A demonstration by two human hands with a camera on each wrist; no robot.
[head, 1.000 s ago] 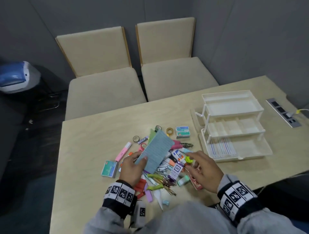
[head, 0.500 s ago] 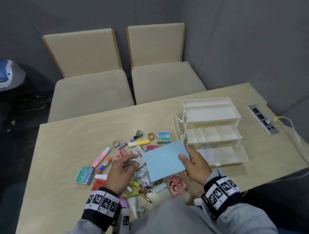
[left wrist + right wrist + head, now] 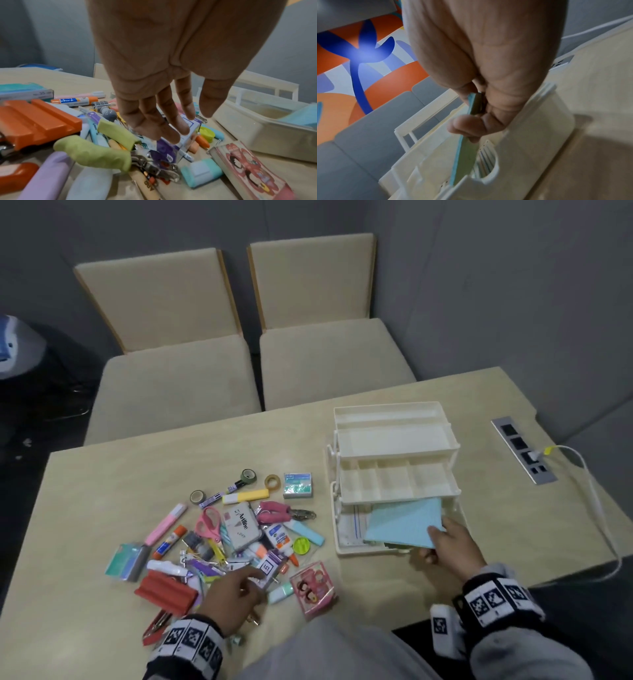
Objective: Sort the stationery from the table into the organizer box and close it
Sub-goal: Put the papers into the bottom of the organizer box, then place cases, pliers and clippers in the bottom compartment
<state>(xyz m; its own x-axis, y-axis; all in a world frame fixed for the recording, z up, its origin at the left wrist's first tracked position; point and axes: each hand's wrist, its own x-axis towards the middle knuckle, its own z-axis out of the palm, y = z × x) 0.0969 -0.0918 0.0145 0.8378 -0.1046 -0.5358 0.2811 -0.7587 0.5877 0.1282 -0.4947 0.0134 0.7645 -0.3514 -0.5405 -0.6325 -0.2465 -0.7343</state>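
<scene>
The white three-tier organizer box (image 3: 394, 440) stands open on the right of the table. My right hand (image 3: 445, 542) pinches a light blue notepad (image 3: 404, 523) by its near corner and holds it tilted over the bottom tray; the right wrist view shows the notepad (image 3: 464, 159) edge-on, its lower end inside the box (image 3: 530, 135). My left hand (image 3: 236, 587) hovers with relaxed fingers over the stationery pile (image 3: 236, 532), just above a small clear box with purple print (image 3: 173, 146). It holds nothing.
A red stapler (image 3: 164, 594), a pink card pack (image 3: 313, 589), scissors (image 3: 209, 523), glue stick (image 3: 169, 542) and tape rolls (image 3: 248, 475) lie in the pile. Two beige chairs (image 3: 239, 354) stand beyond the table. A power strip (image 3: 524, 455) with a white cable is set at the right.
My right hand has carried the blue notepad rightward from above the pile into the box's bottom tray. My left hand has dropped back toward the near side of the pile.
</scene>
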